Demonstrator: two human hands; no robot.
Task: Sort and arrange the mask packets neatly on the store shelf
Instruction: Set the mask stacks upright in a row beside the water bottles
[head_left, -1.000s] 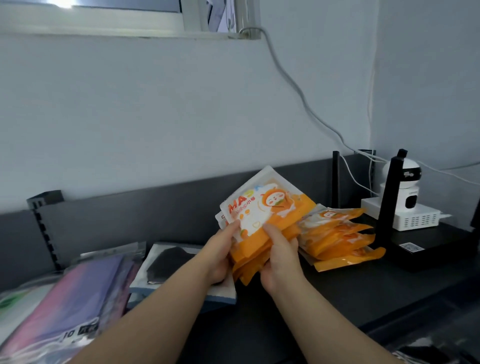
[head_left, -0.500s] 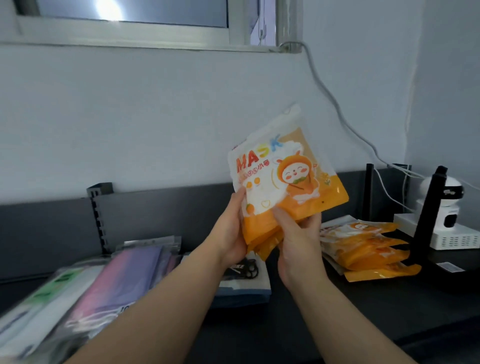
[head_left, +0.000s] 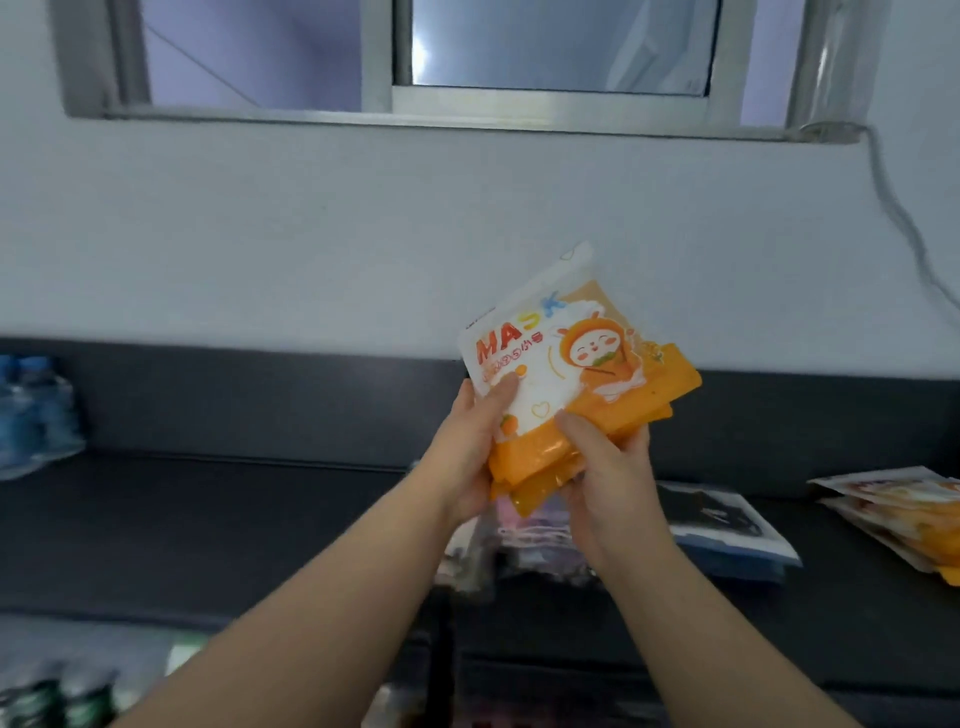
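Fingers (head_left: 574, 430) of left hand (head_left: 467, 452) and right hand (head_left: 610, 483) clamp the packets (head_left: 566, 379) only low; back ones may slip out

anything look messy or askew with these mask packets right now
Yes. The orange mask packets, gripped by the left hand and right hand, are tilted and fanned, their lower edges not lined up. The orange pile at far right on the shelf is splayed too, each packet offset from the next.

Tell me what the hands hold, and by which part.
A small stack of orange mask packets: the left hand grips its left edge, the right hand its orange bottom end.
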